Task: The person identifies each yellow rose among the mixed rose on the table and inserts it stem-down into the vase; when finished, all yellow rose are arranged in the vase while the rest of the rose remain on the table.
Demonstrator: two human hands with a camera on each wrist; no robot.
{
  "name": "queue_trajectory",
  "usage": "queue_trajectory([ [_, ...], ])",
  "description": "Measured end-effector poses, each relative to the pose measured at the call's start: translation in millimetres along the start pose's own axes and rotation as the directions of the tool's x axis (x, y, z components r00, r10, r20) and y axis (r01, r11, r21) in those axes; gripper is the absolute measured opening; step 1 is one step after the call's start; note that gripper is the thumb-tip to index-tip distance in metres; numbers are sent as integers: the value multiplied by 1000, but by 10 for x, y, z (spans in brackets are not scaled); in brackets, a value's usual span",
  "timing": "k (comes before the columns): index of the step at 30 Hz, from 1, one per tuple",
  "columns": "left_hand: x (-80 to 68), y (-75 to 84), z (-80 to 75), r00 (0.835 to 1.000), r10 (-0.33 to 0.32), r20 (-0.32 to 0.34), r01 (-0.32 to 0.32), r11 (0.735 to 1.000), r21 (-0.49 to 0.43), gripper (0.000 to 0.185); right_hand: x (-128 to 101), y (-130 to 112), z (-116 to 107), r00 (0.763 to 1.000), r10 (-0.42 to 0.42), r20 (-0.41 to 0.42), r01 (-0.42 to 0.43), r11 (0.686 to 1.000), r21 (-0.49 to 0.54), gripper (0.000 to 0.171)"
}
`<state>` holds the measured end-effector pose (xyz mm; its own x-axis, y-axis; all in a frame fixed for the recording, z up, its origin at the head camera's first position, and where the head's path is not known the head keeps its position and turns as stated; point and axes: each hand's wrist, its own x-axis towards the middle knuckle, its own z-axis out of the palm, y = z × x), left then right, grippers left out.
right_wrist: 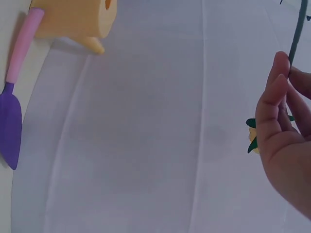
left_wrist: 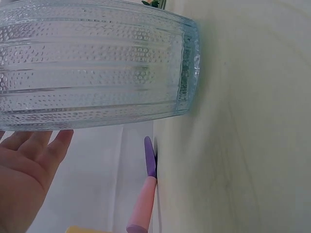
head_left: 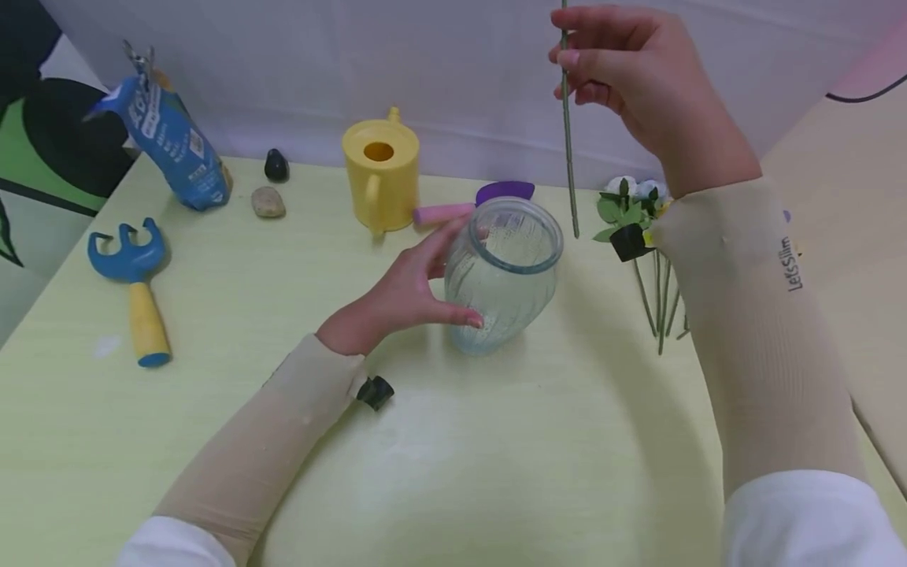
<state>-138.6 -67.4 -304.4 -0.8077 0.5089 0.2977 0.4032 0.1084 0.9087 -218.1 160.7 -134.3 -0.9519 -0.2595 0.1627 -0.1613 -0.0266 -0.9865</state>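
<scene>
The left hand (head_left: 404,295) reaches in low from the near left, forearm lying along the pale green table (head_left: 496,472), and cups the left side of the one ribbed glass vase (head_left: 505,272): fingers nearly straight and spread against the glass, thumb low on its near side. The vase stands mid-table, tilted a little away from the hand, its mouth open upward. In the left wrist view the fingers (left_wrist: 29,160) lie flat beside the glass wall.

The right hand (head_left: 631,75) is raised high above the far right of the table, wrist bent down, fingertips pinching one thin green flower stem (head_left: 568,134) that hangs almost straight down, its lower tip just right of the vase's rim and above the table. The bloom is out of frame.

Both forearms wear beige sleeves.

One bunch of artificial flowers (head_left: 631,209) lies right of the vase, partly behind the right arm. Behind the vase: one yellow watering can (head_left: 381,169) and one trowel with pink handle and purple blade (head_left: 471,203). Far left: two stones (head_left: 269,201), one dark, one tan; one blue clipped bag (head_left: 170,142); one blue hand rake with a yellow handle (head_left: 138,276)
</scene>
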Motion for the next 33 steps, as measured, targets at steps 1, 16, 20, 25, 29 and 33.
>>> queue_trajectory([
  [1,4,3,2,1000,2,0,-2,1000,2,109,2,-20,36,1000,-21,1,21,1000,-9,34],
  [16,22,58,16,1000,-2,13,2,1000,8,109,-403,157,401,945,-115,305,214,924,-316,19],
  [20,32,46,13,1000,23,20,-23,1000,5,108,-535,241,400,901,-171,399,309,898,-313,13],
  [25,32,40,11,999,37,28,-37,999,24,106,-633,322,397,884,-143,445,322,876,-359,9],
  [29,29,35,10,999,25,31,-26,999,36,106,-677,362,371,882,-107,459,307,869,-387,8],
  [33,36,25,11,999,22,36,-23,999,27,105,-691,377,341,875,-85,477,316,847,-428,5],
])
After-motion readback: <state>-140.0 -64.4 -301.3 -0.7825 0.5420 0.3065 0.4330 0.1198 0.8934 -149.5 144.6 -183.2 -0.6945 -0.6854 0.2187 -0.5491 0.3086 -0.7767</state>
